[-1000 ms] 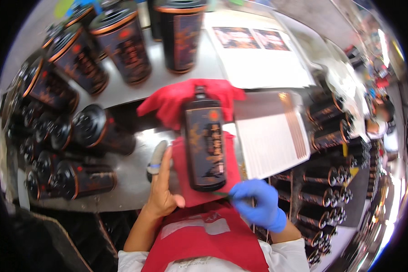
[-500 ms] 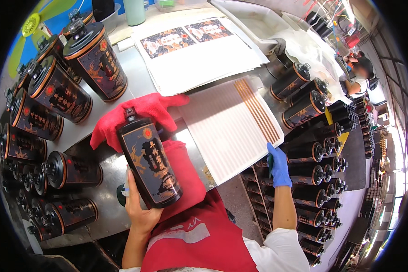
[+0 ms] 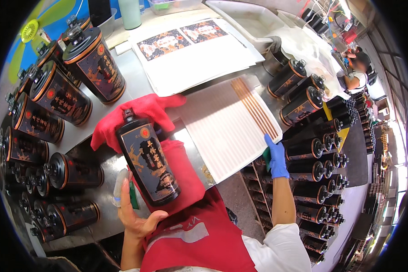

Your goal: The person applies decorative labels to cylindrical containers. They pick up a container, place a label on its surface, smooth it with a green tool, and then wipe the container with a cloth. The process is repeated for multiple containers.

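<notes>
A black bottle (image 3: 152, 163) with orange and red artwork rests against a red padded support (image 3: 186, 177), its neck by a red cloth (image 3: 136, 109). My left hand (image 3: 138, 222) is open just left of the bottle's base, thumb apart from the fingers, holding nothing. A pale cover with a blue band wraps one finger, and something green shows beside it. My right hand (image 3: 277, 158), in a blue glove, is at the right edge of a pale striped sheet (image 3: 222, 136). Its index fingertip touches the lower end of the gold strips (image 3: 258, 109). Something green shows at its thumb side.
Several similar bottles (image 3: 95, 68) stand on the metal table at left, and more (image 3: 299, 109) at right. White paper sheets (image 3: 186, 68) lie at the back near a white basin (image 3: 245, 22). Racked bottles (image 3: 303, 172) fill the lower right. A person (image 3: 356, 75) is farther off.
My left hand has let go of the bottle's base and drawn down and left, fingers spreading. My right hand has moved slightly up onto the sheet's gold strips. The bottle stays in place.
</notes>
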